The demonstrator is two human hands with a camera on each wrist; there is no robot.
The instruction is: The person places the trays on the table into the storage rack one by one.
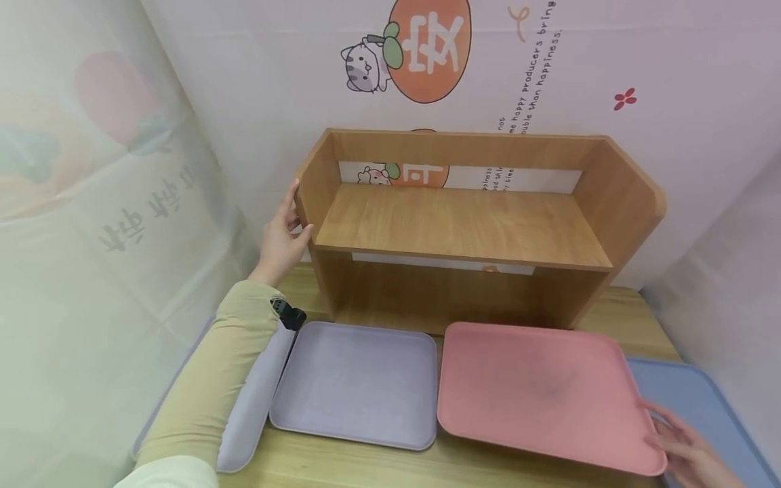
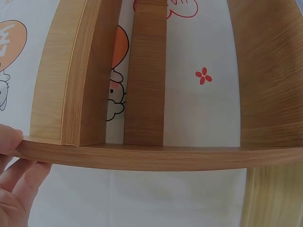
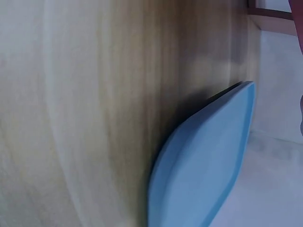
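Note:
A two-tier wooden shelf point(image 1: 464, 217) stands against the back wall. My left hand point(image 1: 283, 237) grips the front edge of its left side panel, and the left wrist view shows the thumb and fingers point(image 2: 28, 182) on either side of that board. Down at the right, my right hand point(image 1: 686, 444) holds a pink tray point(image 1: 537, 393) by its right edge. The pink tray sits at a slant in front of the shelf, its near right corner overlapping a blue tray point(image 1: 689, 383). Both shelf tiers hold nothing.
A light purple tray point(image 1: 356, 386) lies on the wooden table point(image 1: 317, 468) left of the pink one. Another purple tray point(image 1: 256, 407) is partly hidden under my left forearm. Printed white cloth point(image 1: 274, 81) hangs behind and at both sides.

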